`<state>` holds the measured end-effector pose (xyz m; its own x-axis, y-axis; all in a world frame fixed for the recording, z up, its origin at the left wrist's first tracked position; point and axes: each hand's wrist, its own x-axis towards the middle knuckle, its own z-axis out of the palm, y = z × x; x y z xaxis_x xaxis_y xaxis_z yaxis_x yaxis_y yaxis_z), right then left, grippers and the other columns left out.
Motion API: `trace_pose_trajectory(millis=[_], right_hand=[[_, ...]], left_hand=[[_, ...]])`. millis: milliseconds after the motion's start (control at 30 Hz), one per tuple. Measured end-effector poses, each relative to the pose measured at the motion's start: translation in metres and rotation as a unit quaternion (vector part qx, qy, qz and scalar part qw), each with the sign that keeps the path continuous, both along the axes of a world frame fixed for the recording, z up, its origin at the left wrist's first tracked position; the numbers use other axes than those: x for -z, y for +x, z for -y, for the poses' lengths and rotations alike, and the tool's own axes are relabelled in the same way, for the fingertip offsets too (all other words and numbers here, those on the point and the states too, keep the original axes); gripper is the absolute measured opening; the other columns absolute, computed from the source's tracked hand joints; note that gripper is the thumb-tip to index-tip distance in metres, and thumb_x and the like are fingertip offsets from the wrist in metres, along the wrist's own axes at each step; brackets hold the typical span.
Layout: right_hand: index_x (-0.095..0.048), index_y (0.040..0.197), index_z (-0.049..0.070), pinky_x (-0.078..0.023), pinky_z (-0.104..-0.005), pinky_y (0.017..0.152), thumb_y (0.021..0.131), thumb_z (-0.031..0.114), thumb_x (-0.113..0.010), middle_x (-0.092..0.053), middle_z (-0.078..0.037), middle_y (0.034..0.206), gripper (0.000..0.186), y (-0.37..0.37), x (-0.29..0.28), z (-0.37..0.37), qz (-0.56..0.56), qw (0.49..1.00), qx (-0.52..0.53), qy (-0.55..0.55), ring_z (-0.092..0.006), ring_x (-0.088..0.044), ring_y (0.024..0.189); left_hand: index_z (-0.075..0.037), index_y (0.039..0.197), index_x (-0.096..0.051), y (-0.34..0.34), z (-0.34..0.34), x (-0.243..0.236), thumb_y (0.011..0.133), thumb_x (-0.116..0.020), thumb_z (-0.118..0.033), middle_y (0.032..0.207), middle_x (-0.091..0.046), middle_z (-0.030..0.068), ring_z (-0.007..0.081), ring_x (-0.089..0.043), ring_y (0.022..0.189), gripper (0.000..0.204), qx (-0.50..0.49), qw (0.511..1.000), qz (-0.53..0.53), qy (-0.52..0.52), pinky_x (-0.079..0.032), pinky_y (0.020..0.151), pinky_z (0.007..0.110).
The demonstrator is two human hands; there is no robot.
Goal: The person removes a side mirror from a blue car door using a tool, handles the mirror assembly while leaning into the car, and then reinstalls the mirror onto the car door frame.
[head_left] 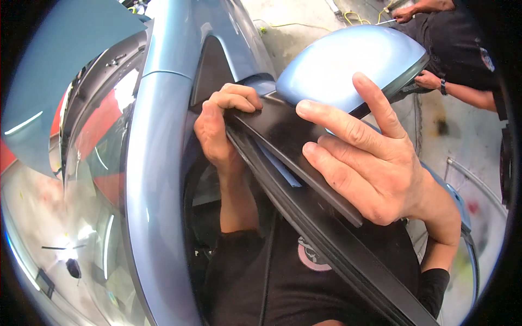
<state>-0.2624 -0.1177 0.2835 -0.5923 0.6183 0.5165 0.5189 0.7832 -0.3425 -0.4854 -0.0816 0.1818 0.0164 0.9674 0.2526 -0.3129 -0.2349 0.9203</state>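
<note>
My left hand [221, 125] has its fingers curled over the upper end of a black angled trim piece [281, 134] on the car door's window frame [272, 201]. Just to the right, my right hand [370, 160] has its fingers spread over that trim; whether all fingertips touch it I cannot tell. A light blue side mirror [340, 57] sits beyond my fingers. Left of that mirror is a dark triangular panel [209, 65] in the blue bodywork. Part of the trim is hidden behind my right hand.
The blue pillar [149, 179] and reflective windshield [92, 157] fill the left, with a blue panel [38, 98] beyond. At upper right a co-worker [457, 54] in black has hands near a thin rod and the mirror. A yellow cord lies on the concrete floor [440, 130].
</note>
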Motion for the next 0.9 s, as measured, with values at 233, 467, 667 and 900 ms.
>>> trace_pose_trajectory(millis=[233, 467, 667, 900], right_hand=[[-0.071, 0.109, -0.005, -0.033, -0.0645, 0.12, 0.078, 0.009, -0.07, -0.074, -0.011, 0.089, 0.034, 0.009, -0.035, 0.002, 0.07, 0.992, -0.034, -0.101, -0.0285, -0.065, 0.127], [-0.071, 0.11, -0.008, -0.038, -0.0642, 0.118, 0.079, 0.009, -0.069, -0.076, -0.013, 0.091, 0.035, 0.01, -0.035, -0.002, 0.065, 0.991, -0.059, -0.098, -0.0277, -0.068, 0.123], [-0.07, 0.104, -0.01, -0.042, -0.0644, 0.113, 0.074, 0.007, -0.07, -0.075, -0.014, 0.085, 0.034, 0.008, -0.022, 0.007, 0.021, 0.998, -0.02, -0.05, -0.0285, -0.073, 0.111], [-0.068, 0.105, -0.011, -0.055, -0.0527, 0.082, 0.067, 0.004, -0.071, -0.073, -0.016, 0.088, 0.041, 0.015, -0.017, 0.03, -0.012, 0.998, 0.045, -0.041, -0.0317, -0.073, 0.082]], left_hand=[[0.002, 0.08, -0.06, 0.002, -0.004, -0.005, 0.113, -0.033, -0.038, 0.084, -0.064, 0.0173, 0.0184, -0.052, 0.078, 0.059, 0.026, 0.999, 0.011, -0.021, -0.041, 0.074, 0.033], [0.003, 0.079, -0.06, 0.0, -0.007, -0.002, 0.113, -0.033, -0.039, 0.083, -0.062, 0.0174, 0.0191, -0.052, 0.076, 0.061, 0.02, 0.999, 0.015, -0.027, -0.04, 0.073, 0.032], [0.004, 0.079, -0.06, 0.0, -0.007, -0.001, 0.112, -0.031, -0.041, 0.082, -0.063, 0.0196, 0.0213, -0.054, 0.076, 0.063, 0.035, 0.998, 0.032, -0.039, -0.043, 0.075, 0.034], [0.002, 0.077, -0.056, -0.003, -0.012, -0.002, 0.112, -0.026, -0.044, 0.081, -0.063, 0.0219, 0.0249, -0.055, 0.076, 0.065, 0.078, 0.996, 0.009, -0.039, -0.046, 0.077, 0.037]])
